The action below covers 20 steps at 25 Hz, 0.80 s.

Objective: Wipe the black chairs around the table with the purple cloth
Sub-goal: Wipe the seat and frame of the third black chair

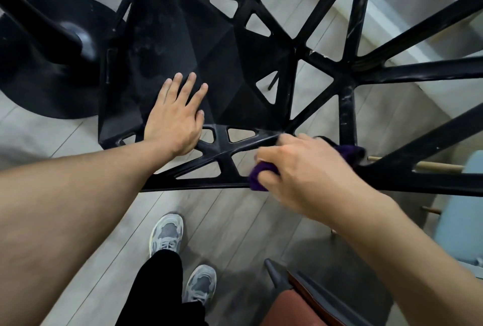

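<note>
Two hands are at work on one black chair (209,46), seen from above, its faceted seat ringed by a lattice of bars with three-cornered gaps. The left hand (173,119) lies flat on the near part of the seat, fingers straight and slightly spread, holding nothing. The right hand (305,171) is curled round the one purple cloth (258,178) and presses it against the lattice at the chair's near right side. The cloth pokes out on both sides of that hand, one bunch toward the person and one fold beyond the knuckles. Pale smears show on the seat's far left part.

At the left stands one round black base (47,77) of the bench, with a single black column rising from it; the base sits just beside the chair's left edge. Below, on the grey plank floor (235,221), are two grey shoes (167,234) and one black trouser leg (156,286). Two other seats edge in: a red-brown seat (308,299) at the bottom right and a light blue seat (462,208) at the right edge, with two wooden rods (439,167) beside it.
</note>
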Motion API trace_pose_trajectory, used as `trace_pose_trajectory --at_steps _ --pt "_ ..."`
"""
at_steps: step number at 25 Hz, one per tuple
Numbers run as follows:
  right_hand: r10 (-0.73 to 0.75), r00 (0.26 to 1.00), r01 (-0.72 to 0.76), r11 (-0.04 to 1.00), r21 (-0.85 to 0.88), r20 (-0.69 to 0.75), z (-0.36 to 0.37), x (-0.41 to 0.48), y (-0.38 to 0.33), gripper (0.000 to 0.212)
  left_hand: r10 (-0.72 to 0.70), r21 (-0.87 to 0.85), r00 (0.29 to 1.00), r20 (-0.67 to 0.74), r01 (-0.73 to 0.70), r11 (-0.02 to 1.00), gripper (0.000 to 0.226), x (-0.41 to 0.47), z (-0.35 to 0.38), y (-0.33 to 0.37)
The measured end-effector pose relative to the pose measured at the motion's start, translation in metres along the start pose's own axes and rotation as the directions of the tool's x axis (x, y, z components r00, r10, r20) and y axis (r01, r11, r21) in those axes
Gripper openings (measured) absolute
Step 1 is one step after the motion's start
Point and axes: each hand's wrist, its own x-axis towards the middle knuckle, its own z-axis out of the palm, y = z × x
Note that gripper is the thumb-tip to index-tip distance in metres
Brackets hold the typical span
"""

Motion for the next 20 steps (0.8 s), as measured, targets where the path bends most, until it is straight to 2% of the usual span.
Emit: trace_pose_trajectory --at_steps 2,4,7,10,16,20 --pt "0.104 0.994 -0.100 0.992 -0.077 0.042 -0.009 -0.019 0.018 0.022 -0.004 0.006 1.000 0.003 0.004 1.000 0.060 0.000 -0.001 0.001" --pt "0.172 0.985 -0.166 0.974 -0.155 0.023 -0.009 -0.020 0.026 0.021 -0.009 0.004 1.000 0.008 0.009 1.000 0.060 0.000 -0.003 0.002" --pt "0.209 0.976 -0.216 0.935 -0.280 -0.054 0.010 0.014 0.031 0.020 -0.014 0.010 1.000 0.013 0.014 1.000 0.061 -0.001 -0.005 0.002" --pt "0.280 0.960 -0.259 0.892 -0.371 0.003 0.020 0.060 0.043 0.033 -0.014 0.015 1.000 0.016 0.014 1.000 0.061 -0.001 -0.006 0.003" --pt "0.332 0.939 -0.337 0.848 -0.408 -0.086 0.036 0.106 0.051 0.028 -0.017 0.031 0.999 0.030 0.016 0.999 0.061 0.000 -0.006 0.003" --pt "0.349 0.930 -0.367 0.858 -0.359 -0.115 0.047 0.120 0.050 0.029 -0.018 0.042 0.999 0.028 0.017 0.999 0.062 -0.001 -0.003 0.003"
